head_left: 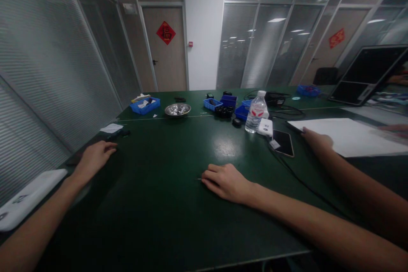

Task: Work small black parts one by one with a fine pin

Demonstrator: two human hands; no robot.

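My left hand (95,158) rests over the left side of the green table (153,204). Its fingers are curled together, and whatever is in them is too small or hidden to make out. Just beyond it lie small dark items (124,133) and a white paper (111,128). Near the middle of the table, my right hand (226,182) lies low on the surface with fingers closed. A thin, pale, pin-like thing (199,179) sticks out to the left from its fingertips; the rest of it is hidden.
A metal dish (177,110) and blue trays (145,105) stand farther back. A water bottle (256,112), white device (265,127), phone (283,143) and black cable (302,180) lie right. Another person's hand (315,138) touches a white sheet (357,136). A white case (32,197) lies left.
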